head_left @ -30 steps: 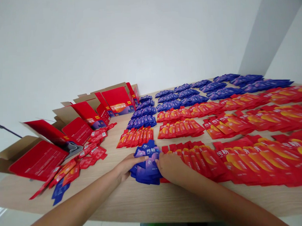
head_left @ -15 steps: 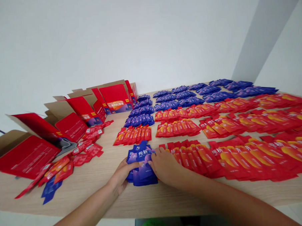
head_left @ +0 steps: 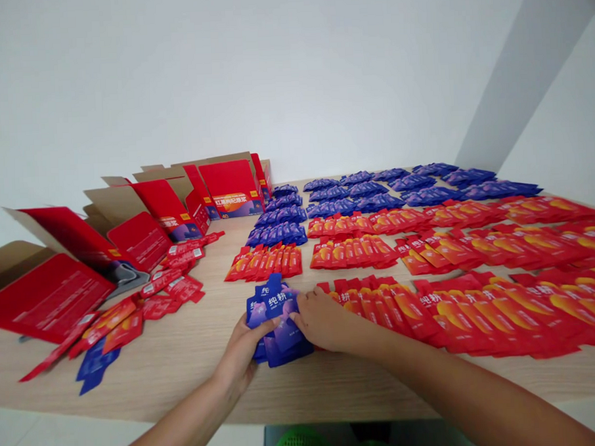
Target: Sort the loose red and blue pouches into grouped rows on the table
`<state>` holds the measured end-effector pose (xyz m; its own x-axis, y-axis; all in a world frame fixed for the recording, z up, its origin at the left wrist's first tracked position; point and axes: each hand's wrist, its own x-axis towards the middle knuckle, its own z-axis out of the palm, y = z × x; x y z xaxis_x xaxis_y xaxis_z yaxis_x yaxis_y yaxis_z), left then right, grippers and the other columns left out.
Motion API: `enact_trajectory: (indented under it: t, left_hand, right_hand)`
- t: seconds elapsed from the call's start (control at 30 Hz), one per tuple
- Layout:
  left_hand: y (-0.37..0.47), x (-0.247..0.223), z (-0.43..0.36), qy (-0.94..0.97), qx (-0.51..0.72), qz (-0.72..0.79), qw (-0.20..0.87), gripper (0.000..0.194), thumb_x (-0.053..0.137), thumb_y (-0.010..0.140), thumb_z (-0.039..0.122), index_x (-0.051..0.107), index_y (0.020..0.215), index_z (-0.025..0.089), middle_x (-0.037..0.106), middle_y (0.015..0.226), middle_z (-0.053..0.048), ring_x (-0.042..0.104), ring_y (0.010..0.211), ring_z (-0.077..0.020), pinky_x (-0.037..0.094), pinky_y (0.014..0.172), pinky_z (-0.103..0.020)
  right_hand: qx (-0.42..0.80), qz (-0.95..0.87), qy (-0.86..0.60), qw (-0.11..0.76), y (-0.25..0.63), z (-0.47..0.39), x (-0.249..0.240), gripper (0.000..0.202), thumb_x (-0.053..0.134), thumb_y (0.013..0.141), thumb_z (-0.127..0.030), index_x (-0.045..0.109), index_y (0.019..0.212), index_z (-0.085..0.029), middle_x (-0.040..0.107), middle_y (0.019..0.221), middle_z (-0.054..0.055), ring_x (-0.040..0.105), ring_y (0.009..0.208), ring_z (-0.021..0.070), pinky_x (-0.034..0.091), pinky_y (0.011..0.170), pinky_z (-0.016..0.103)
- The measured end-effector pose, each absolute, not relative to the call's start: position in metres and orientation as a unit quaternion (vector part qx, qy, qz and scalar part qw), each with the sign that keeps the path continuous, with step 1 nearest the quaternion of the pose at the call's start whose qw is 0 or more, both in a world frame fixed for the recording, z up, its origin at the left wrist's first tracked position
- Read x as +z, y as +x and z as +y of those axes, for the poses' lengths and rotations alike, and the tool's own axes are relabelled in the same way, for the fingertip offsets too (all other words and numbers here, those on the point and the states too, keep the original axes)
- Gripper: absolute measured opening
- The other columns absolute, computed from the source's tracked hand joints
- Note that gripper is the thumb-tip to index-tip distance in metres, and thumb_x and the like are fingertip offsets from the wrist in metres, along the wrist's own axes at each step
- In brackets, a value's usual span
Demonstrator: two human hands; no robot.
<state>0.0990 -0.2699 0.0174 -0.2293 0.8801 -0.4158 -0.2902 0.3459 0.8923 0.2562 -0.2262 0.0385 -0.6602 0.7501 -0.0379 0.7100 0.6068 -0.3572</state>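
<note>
A small bunch of blue sachets (head_left: 281,335) with white print is held between my two hands near the table's front edge. My left hand (head_left: 246,347) grips its left side, thumb laid across the top sachet. On the other side, my right hand (head_left: 321,319) has its fingers closed on the right edge of the bunch. Just right of that hand lies a fanned row of red sachets (head_left: 375,305) with orange pictures. Behind the bunch sits a smaller row of red sachets (head_left: 264,261). My hands partly cover the sides of the bunch.
Opened red cartons (head_left: 229,183) stand along the left and back left. Loose red sachets (head_left: 174,284) and blue sachets (head_left: 97,364) are strewn before them. Rows of blue sachets (head_left: 369,188) lie at the back, more red rows (head_left: 498,306) at the right, all on the wooden table (head_left: 195,372).
The blue sachets in my hands have tilted slightly, their tops turning left. Both hands keep their hold. The view has shifted a little.
</note>
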Motion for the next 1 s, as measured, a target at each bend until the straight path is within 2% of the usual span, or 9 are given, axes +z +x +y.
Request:
enact_trajectory:
  t: [0.17, 0.27, 0.33, 0.47, 0.57, 0.63, 0.77, 0.87, 1.0]
  left_hand:
    - [0.099, 0.012, -0.274, 0.25, 0.551, 0.567, 0.559, 0.057, 0.082, 0.054, 0.022, 0.059, 0.106, 0.013, 0.073, 0.089, -0.008, 0.07, 0.072, -0.0207, 0.056, 0.071, -0.032]
    - [0.101, 0.009, -0.279, 0.246, 0.597, 0.542, 0.538, 0.06, 0.082, 0.056, 0.024, 0.057, 0.109, 0.014, 0.072, 0.093, -0.007, 0.069, 0.079, -0.0197, 0.055, 0.076, -0.031]
    - [0.102, 0.006, -0.284, 0.247, 0.623, 0.528, 0.522, 0.062, 0.081, 0.057, 0.025, 0.055, 0.112, 0.016, 0.071, 0.098, -0.006, 0.068, 0.083, -0.019, 0.054, 0.079, -0.031]
    - [0.103, -0.001, -0.289, 0.267, 0.651, 0.521, 0.484, 0.069, 0.082, 0.056, 0.025, 0.052, 0.117, 0.018, 0.07, 0.1, -0.006, 0.068, 0.085, -0.0204, 0.053, 0.082, -0.033]
    - [0.099, 0.0, -0.286, 0.329, 0.645, 0.536, 0.434, 0.069, 0.082, 0.055, 0.026, 0.052, 0.116, 0.018, 0.069, 0.099, -0.005, 0.067, 0.087, -0.0215, 0.052, 0.083, -0.034]
    - [0.094, 0.005, -0.282, 0.387, 0.629, 0.554, 0.385, 0.067, 0.082, 0.055, 0.027, 0.054, 0.115, 0.018, 0.069, 0.099, -0.005, 0.065, 0.091, -0.023, 0.051, 0.084, -0.034]
    - [0.077, 0.014, -0.264, 0.496, 0.585, 0.561, 0.31, 0.063, 0.082, 0.051, 0.026, 0.06, 0.11, 0.019, 0.068, 0.104, -0.006, 0.061, 0.101, -0.0273, 0.048, 0.091, -0.036]
    - [0.062, 0.015, -0.248, 0.56, 0.505, 0.542, 0.372, 0.059, 0.084, 0.045, 0.023, 0.066, 0.102, 0.018, 0.069, 0.106, -0.007, 0.06, 0.105, -0.0299, 0.045, 0.095, -0.039]
    - [0.047, 0.01, -0.236, 0.542, 0.424, 0.523, 0.503, 0.058, 0.081, 0.049, 0.019, 0.067, 0.106, 0.017, 0.071, 0.104, -0.007, 0.06, 0.107, -0.0314, 0.043, 0.096, -0.043]
  right_hand:
    - [0.279, -0.839, -0.461, 0.076, 0.252, -0.219, 0.041, 0.034, 0.047, 0.09, -0.031, 0.055, 0.111, -0.005, 0.063, 0.11, 0.021, 0.062, 0.101, 0.0267, 0.047, 0.084, 0.035]
    - [0.329, -0.816, -0.466, 0.095, 0.247, -0.22, 0.037, 0.037, 0.051, 0.086, -0.034, 0.052, 0.113, -0.01, 0.061, 0.113, 0.017, 0.061, 0.101, 0.0254, 0.048, 0.083, 0.035]
    - [0.4, -0.776, -0.465, 0.149, 0.243, -0.22, 0.03, 0.049, 0.062, 0.077, -0.033, 0.048, 0.119, -0.012, 0.057, 0.118, 0.016, 0.057, 0.107, 0.0269, 0.046, 0.087, 0.038]
    - [0.59, -0.62, -0.417, 0.306, 0.237, -0.218, 0.016, 0.085, 0.079, 0.052, -0.024, 0.042, 0.129, -0.018, 0.055, 0.122, 0.01, 0.052, 0.115, 0.029, 0.04, 0.096, 0.043]
    - [0.678, -0.537, -0.366, 0.344, 0.237, -0.219, 0.017, 0.077, 0.08, 0.049, -0.022, 0.05, 0.12, -0.023, 0.059, 0.116, 0.005, 0.054, 0.111, 0.0272, 0.042, 0.094, 0.042]
    - [0.679, -0.519, -0.354, 0.379, 0.238, -0.221, 0.022, 0.071, 0.079, 0.049, -0.02, 0.051, 0.115, -0.024, 0.059, 0.115, 0.003, 0.054, 0.111, 0.0254, 0.043, 0.094, 0.04]
    - [0.555, -0.581, -0.324, 0.5, 0.238, -0.23, 0.022, 0.065, 0.076, 0.057, -0.021, 0.045, 0.113, -0.027, 0.055, 0.116, 0.002, 0.052, 0.111, 0.0221, 0.041, 0.096, 0.038]
    - [0.519, -0.602, -0.315, 0.519, 0.232, -0.231, 0.01, 0.063, 0.074, 0.058, -0.019, 0.041, 0.112, -0.027, 0.054, 0.112, 0.003, 0.053, 0.108, 0.0226, 0.042, 0.094, 0.038]
    - [0.57, -0.549, -0.353, 0.499, 0.221, -0.224, -0.009, 0.075, 0.073, 0.048, -0.012, 0.038, 0.114, -0.026, 0.051, 0.114, 0.004, 0.049, 0.113, 0.0253, 0.037, 0.1, 0.041]
